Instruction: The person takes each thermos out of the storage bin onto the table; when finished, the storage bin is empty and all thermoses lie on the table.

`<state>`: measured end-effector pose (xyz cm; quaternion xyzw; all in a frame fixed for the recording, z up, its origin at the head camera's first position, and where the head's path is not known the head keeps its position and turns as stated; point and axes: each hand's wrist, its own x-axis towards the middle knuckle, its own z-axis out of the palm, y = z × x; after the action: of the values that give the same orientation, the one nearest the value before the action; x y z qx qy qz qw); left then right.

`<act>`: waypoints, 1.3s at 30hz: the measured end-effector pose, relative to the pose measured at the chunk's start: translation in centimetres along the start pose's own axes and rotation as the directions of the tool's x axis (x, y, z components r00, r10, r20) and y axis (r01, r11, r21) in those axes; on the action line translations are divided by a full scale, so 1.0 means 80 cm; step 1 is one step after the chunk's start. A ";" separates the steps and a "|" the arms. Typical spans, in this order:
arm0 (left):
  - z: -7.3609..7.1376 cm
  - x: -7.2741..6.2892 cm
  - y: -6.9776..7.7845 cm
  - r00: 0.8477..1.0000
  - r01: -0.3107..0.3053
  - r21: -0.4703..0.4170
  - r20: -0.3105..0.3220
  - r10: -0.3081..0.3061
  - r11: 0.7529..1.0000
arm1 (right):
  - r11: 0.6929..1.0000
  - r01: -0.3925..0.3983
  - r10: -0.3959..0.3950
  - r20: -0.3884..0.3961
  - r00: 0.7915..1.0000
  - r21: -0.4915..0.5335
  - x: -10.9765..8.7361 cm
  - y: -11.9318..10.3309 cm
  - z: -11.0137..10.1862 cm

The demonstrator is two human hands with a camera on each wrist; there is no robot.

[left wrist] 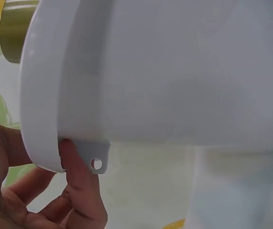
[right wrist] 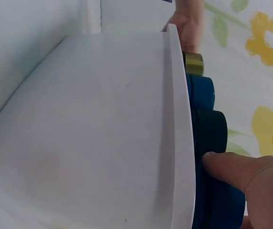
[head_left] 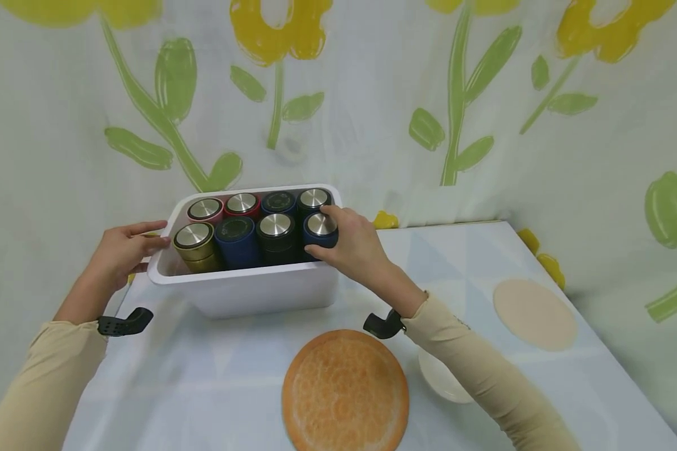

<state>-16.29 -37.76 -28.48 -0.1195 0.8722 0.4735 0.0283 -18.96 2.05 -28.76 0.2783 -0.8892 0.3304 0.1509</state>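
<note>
A white plastic bin (head_left: 259, 291) stands at the back of the table with two rows of steel-topped thermos flasks. My left hand (head_left: 118, 254) grips its left rim, a finger hooked underneath by a small holed tab (left wrist: 96, 160). At the bin's right front corner my right hand (head_left: 363, 244) holds a dark blue thermos flask (head_left: 320, 235) by its top, the thumb on the near side. Beside it are a black flask (head_left: 276, 241), a blue flask (head_left: 237, 241) and a gold flask (head_left: 199, 250). Behind stand pink, red and dark flasks. The flasks' bases are hidden inside the bin.
A round, bread-patterned mat (head_left: 344, 391) lies at the table's front. Partly under my right forearm is a white dish (head_left: 446, 379). A beige round mat (head_left: 536, 316) lies to the right. Behind the table hangs a flower-printed cloth (head_left: 361, 113).
</note>
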 end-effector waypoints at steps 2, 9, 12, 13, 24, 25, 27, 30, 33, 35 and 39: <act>0.000 0.000 -0.004 1.000 0.010 -0.022 0.007 -0.010 1.000 | 1.000 -0.009 0.009 0.003 1.000 -0.005 -0.002 -0.001 0.001; -0.004 0.000 -0.005 0.999 0.030 -0.079 0.031 -0.028 0.996 | 0.998 -0.040 0.042 0.028 0.999 -0.043 0.001 -0.006 -0.001; -0.004 -0.001 -0.006 0.999 0.037 -0.097 0.026 -0.035 0.995 | 0.998 -0.035 0.037 0.028 0.999 -0.049 0.002 -0.004 0.002; -0.003 -0.001 -0.006 0.999 0.037 -0.101 0.022 -0.035 0.994 | 0.998 -0.035 0.036 0.024 0.999 -0.051 0.002 -0.003 0.002; 0.003 -0.003 -0.004 0.999 0.037 -0.115 -0.002 -0.037 0.993 | 0.995 0.006 -0.001 -0.053 0.999 0.095 0.004 0.000 0.000; 0.002 -0.003 -0.004 0.999 0.033 -0.109 -0.006 -0.034 0.993 | 0.993 0.018 -0.011 -0.060 0.998 0.114 0.004 -0.001 -0.001; 0.002 -0.004 -0.003 0.999 0.031 -0.101 -0.008 -0.032 0.994 | 0.988 0.036 -0.026 -0.070 0.997 0.147 0.006 -0.002 -0.004; 0.002 -0.004 -0.004 0.999 0.037 -0.100 -0.006 -0.038 0.994 | 0.984 0.048 -0.035 -0.078 0.996 0.172 0.007 -0.004 -0.007; 0.002 -0.004 -0.004 0.999 0.045 -0.102 -0.007 -0.046 0.994 | 0.979 0.058 -0.040 -0.098 0.994 0.195 0.008 -0.005 -0.009; 0.002 -0.004 -0.004 0.999 0.046 -0.101 -0.011 -0.048 0.994 | 0.975 0.067 -0.042 -0.120 0.992 0.212 0.008 -0.006 -0.011; 0.002 -0.003 -0.002 0.999 0.043 -0.092 -0.002 -0.043 0.995 | 0.968 0.078 -0.039 -0.165 0.986 0.238 0.008 -0.009 -0.019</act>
<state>-16.01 -37.65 -28.69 -0.1402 0.8467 0.5124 0.0313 -18.94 2.36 -26.96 0.2939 -0.8184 0.4534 0.1957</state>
